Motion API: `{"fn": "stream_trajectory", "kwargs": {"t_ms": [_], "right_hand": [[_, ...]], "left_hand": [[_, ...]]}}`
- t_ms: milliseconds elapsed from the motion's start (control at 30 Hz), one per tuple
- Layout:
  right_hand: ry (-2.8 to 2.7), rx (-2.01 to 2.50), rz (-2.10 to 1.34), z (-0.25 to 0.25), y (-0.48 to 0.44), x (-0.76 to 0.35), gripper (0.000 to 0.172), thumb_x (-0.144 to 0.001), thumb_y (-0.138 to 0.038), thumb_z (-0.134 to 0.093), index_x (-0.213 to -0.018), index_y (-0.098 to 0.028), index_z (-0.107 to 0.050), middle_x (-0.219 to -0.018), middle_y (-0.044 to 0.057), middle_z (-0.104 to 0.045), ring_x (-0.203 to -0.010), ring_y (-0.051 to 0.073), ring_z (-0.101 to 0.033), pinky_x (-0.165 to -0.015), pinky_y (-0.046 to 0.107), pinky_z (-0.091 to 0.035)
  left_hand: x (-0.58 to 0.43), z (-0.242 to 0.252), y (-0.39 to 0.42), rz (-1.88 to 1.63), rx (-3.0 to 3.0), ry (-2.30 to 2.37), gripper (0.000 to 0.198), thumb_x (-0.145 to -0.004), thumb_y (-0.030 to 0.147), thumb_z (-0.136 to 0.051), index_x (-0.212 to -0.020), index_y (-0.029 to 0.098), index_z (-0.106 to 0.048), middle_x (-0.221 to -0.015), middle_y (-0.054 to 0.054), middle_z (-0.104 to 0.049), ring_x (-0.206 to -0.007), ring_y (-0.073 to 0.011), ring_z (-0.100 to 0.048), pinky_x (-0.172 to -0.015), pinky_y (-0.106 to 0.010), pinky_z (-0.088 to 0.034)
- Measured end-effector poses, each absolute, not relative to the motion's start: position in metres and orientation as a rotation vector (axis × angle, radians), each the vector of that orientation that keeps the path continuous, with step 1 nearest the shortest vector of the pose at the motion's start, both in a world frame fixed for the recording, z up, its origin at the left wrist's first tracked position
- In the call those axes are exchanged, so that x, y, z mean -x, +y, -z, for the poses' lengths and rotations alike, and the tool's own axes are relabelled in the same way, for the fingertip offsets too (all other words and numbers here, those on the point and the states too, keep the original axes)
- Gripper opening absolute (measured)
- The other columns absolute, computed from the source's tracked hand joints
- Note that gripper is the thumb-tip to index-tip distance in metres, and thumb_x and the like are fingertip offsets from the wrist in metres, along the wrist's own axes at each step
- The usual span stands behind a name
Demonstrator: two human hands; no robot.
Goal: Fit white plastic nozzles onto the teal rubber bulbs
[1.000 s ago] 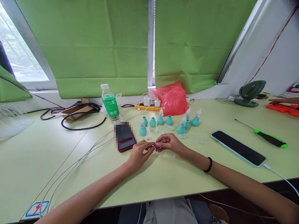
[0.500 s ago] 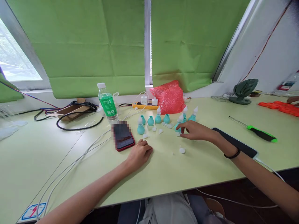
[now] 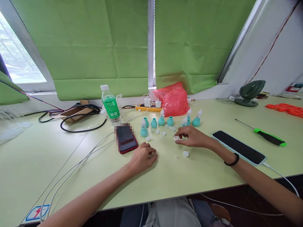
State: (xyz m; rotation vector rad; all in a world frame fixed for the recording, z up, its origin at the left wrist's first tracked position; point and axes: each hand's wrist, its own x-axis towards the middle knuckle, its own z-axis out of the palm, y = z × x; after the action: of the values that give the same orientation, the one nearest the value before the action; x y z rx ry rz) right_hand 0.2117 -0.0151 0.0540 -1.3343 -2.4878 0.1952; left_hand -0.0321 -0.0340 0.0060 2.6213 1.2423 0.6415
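My left hand [image 3: 142,157] rests on the pale green table [image 3: 71,164] beside a red phone [image 3: 126,142], its fingers curled; a small clear bit shows at the fingertips. My right hand [image 3: 191,138] pinches a small white cap [image 3: 176,138] just in front of a row of several teal rubber bulbs [image 3: 169,121], some with clear nozzles on top. Another white cap [image 3: 186,154] lies on the table below my right hand. Loose clear nozzles [image 3: 163,133] are scattered near the bulbs.
A green-labelled water bottle [image 3: 110,105], a red bubble-wrap bag [image 3: 174,99] and a power strip [image 3: 148,108] stand at the back. A second phone [image 3: 239,147] on a cable, a green-handled screwdriver [image 3: 268,137] and a small fan [image 3: 251,93] lie to the right. Cables [image 3: 78,126] run at left.
My hands, together at the middle a second ago, have parted. The right hand reached to the bulbs and has drawn back a little with a white cap; the left stayed by the phone.
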Motion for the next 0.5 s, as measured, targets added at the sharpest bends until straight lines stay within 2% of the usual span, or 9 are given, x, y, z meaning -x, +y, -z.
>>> {"fn": "stream_trajectory", "kwargs": {"t_ms": [133,333,500], "right_hand": [[-2.41,1.019,-0.561,-0.055,-0.023,-0.179,0.02,-0.07,-0.032,-0.054,-0.082,-0.016,-0.058,-0.085,0.005,-0.059,-0.073,0.014,-0.054,-0.064,0.024,-0.044],[-1.96,0.992,-1.234,-0.026,-0.02,-0.15,0.03,-0.067,-0.041,-0.056,-0.08,-0.014,-0.058,-0.07,0.003,-0.057,-0.062,0.012,-0.054,-0.053,0.024,-0.049],[-1.563,1.062,-1.366,-0.012,-0.021,-0.147,0.033,-0.056,-0.042,-0.065,-0.071,-0.013,-0.061,-0.059,0.0,-0.052,-0.052,0.009,-0.048,-0.043,0.02,-0.046]], "left_hand": [[0.03,-0.006,-0.034,-0.639,-2.583,1.25,0.024,-0.072,0.032,-0.051,-0.089,0.019,-0.062,-0.066,-0.002,-0.056,-0.067,-0.0149,-0.051,-0.06,-0.023,-0.038],[0.028,-0.004,-0.032,-0.726,-2.579,1.183,0.017,-0.075,0.026,-0.05,-0.075,0.019,-0.065,-0.062,-0.002,-0.056,-0.063,-0.0137,-0.051,-0.055,-0.022,-0.038],[0.03,-0.006,-0.033,-1.128,-2.34,1.159,0.015,-0.074,0.024,-0.053,-0.075,0.015,-0.065,-0.059,-0.002,-0.06,-0.055,-0.0107,-0.05,-0.051,-0.02,-0.039]]}}
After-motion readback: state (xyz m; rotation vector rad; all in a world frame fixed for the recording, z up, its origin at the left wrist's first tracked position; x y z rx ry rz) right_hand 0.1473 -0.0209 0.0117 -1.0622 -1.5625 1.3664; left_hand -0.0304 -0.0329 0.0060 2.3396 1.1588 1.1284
